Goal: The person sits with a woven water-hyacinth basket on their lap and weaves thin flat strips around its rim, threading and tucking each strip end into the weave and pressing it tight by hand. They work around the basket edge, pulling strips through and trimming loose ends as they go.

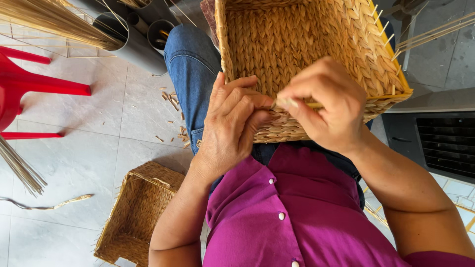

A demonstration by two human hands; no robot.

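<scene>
A square woven straw basket (297, 34) rests on my lap, its opening facing me, thin pale stakes sticking out of its right rim. My left hand (232, 123) presses its fingers against the basket's near rim. My right hand (326, 104) pinches a flat straw strand (287, 102) at that same rim, right beside the left fingertips. Both hands touch the weave at the near edge.
A second, similar woven basket (138, 212) sits on the tiled floor at my left. A red plastic chair (29, 84) stands at far left. Grey tubes (133, 42) holding straw bundles lie at the top. Straw clippings (173, 104) litter the floor. A dark grille (445, 143) is at right.
</scene>
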